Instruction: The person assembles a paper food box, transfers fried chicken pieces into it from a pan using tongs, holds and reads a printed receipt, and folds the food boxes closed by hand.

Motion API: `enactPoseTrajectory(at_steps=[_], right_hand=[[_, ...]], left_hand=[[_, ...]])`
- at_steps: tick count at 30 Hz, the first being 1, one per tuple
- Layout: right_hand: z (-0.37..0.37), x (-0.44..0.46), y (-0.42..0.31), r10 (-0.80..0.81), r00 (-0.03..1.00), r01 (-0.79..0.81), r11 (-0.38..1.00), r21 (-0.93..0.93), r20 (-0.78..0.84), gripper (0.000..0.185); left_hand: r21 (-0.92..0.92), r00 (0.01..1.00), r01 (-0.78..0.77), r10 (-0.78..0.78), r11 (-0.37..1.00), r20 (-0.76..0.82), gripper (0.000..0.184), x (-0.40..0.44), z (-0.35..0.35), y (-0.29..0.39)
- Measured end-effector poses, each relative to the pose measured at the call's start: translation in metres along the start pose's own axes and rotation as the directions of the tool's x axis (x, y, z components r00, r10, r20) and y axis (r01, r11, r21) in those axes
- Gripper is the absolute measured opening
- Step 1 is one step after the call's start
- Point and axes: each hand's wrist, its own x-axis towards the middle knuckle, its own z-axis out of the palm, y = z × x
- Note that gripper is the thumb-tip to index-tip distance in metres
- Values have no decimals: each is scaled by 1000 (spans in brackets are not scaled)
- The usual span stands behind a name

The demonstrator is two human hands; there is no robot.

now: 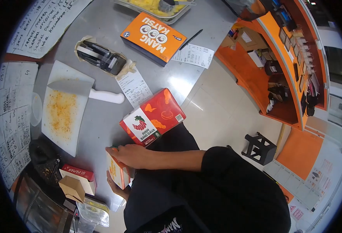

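Observation:
A small orange-and-white carton [117, 169] stands tilted at the near edge of the metal table, held between both hands. My right hand [131, 154] reaches in from the right and closes over its top end. Lower down, my left hand [116, 187] has its fingers round the carton's bottom side, partly hidden by it. A red-and-white carton [153, 116] printed "Ayam Bang Dava" lies just beyond my right hand. Farther up the table sits an orange carton [153, 38] marked "Mang Katsu".
On a white cutting board [64, 124] with orange crumbs rests a white-handled knife [107, 96]. A tape-wrapped black device [101, 57] has a printed receipt [134, 87] beside it. Red box [77, 174] and open brown box [72, 188] stand at lower left. A metal tray [155, 9] holds yellow food.

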Motion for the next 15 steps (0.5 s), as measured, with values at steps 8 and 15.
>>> enactPoseTrajectory(at_steps=[8,15], right_hand=[[8,-26,-6,130,989,-133,991,-33,-74,50],[23,-26,3,213,975,-183,934,308,-67,50]], left_hand=[[-51,997,75,-76,996,-24,49,-14,-4,-16],[-68,997,62,-65,996,-32,50,-17,-13,-54]])
